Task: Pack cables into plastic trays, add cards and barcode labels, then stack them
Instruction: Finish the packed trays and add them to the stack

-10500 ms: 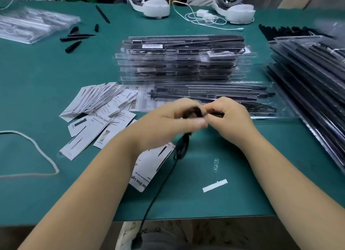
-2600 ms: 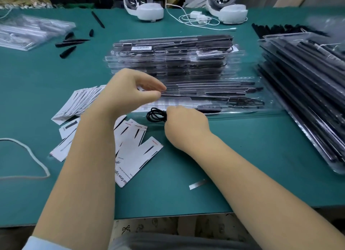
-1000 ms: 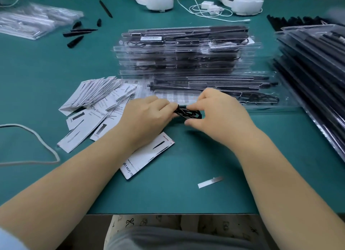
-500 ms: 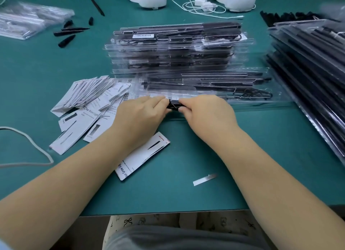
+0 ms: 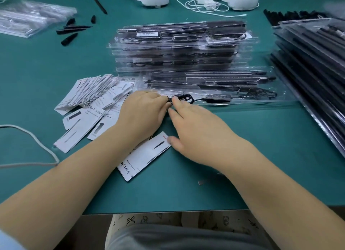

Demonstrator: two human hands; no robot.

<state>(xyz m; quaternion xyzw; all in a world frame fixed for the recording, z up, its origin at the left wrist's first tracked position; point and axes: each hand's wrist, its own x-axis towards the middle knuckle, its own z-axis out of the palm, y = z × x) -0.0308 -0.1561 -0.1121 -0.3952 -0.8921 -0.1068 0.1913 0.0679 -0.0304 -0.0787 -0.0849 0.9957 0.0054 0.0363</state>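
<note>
A small coiled black cable [image 5: 183,97] lies in the near edge of an open clear plastic tray [image 5: 248,103], its lead running right to a black plug. My left hand [image 5: 141,113] has its fingers curled down onto the coil's left end and pinches it. My right hand [image 5: 196,127] lies with straight fingers, the fingertips pressing the coil from the near side, the thumb by a white card [image 5: 145,155]. Behind the tray stands a stack of packed trays [image 5: 177,46] with a barcode label on top.
White cards [image 5: 93,90] lie fanned to the left. More trays with black parts [image 5: 317,67] are piled at the right. A small label strip [image 5: 202,182] lies near the table edge. A white cord [image 5: 37,143] loops at left. Headsets and a bag sit at the back.
Both hands have carried the coiled cable forward to the tray's near edge. My right hand let go of the coil and straightened its fingers onto it.
</note>
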